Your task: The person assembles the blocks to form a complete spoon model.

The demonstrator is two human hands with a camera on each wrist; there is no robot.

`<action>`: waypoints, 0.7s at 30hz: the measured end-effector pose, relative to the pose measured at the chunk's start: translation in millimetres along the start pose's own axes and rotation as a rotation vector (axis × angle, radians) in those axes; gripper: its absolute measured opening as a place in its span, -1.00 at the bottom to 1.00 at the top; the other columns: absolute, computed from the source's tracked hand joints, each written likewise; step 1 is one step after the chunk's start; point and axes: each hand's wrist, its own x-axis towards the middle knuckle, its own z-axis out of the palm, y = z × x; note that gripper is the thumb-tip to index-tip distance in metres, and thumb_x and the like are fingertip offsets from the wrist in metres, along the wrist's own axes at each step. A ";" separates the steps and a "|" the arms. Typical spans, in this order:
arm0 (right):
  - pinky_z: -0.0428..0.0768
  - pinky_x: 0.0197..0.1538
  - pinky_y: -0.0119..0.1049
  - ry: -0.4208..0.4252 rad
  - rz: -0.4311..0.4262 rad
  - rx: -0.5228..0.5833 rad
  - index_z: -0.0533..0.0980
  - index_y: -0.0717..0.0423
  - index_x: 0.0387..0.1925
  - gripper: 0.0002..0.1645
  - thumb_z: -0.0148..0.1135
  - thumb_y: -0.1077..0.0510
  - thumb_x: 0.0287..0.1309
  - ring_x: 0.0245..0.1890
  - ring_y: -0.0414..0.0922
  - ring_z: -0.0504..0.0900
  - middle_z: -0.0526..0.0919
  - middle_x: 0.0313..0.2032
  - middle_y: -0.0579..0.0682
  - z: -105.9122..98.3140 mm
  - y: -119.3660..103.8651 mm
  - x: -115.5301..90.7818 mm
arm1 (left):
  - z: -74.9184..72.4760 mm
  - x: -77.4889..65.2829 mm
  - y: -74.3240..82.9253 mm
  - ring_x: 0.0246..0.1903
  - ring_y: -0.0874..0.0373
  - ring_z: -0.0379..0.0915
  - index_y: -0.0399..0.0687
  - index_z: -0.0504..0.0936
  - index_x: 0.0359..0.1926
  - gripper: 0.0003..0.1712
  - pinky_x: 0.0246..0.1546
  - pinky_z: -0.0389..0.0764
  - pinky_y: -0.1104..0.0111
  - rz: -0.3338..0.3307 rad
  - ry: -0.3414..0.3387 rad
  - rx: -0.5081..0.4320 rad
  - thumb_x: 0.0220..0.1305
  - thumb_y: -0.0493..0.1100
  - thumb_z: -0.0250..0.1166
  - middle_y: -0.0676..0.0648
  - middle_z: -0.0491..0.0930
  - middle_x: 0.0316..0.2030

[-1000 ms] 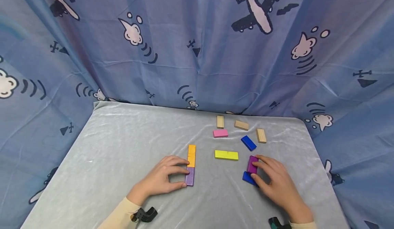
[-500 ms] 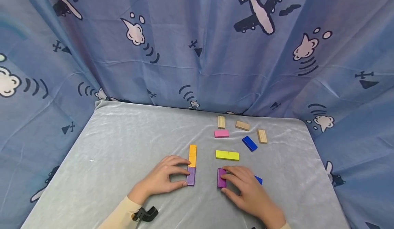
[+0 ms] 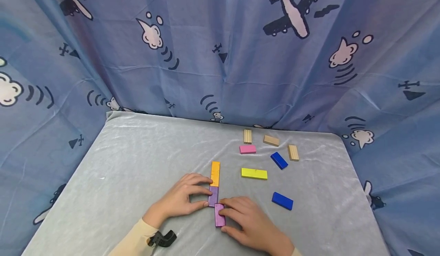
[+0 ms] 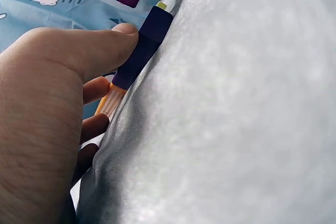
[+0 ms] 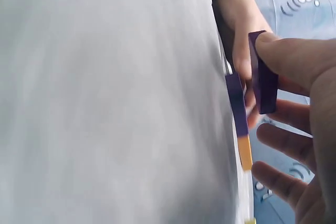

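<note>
We list: magenta block (image 3: 219,215), pinched by fingers of the right hand (image 3: 252,221), raised near the purple block (image 3: 214,196); left hand (image 3: 180,196), fingers loosely spread, touching purple; orange block (image 3: 215,172) abutting purple's far end; desk (image 3: 120,153), roomy toward its left edge.

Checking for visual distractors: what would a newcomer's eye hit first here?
Probably the blue curtain printed with planes, filling the head view's upper part. Next, the magenta block pinched in the right hand, held above the cloth by the near end of a row of two, violet block and orange block, which the left hand touches along its left side.
</note>
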 end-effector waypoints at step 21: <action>0.67 0.22 -0.13 -0.036 -0.001 -0.069 0.71 -0.13 0.18 -0.53 0.44 -0.26 0.43 0.17 -0.20 0.65 0.67 0.26 -0.13 28.9 -10.1 9.9 | 0.4 0.3 -1.8 0.38 0.15 0.46 0.24 0.86 0.06 -0.70 0.43 0.45 0.05 0.020 0.007 0.029 0.34 0.06 0.58 0.10 0.63 0.34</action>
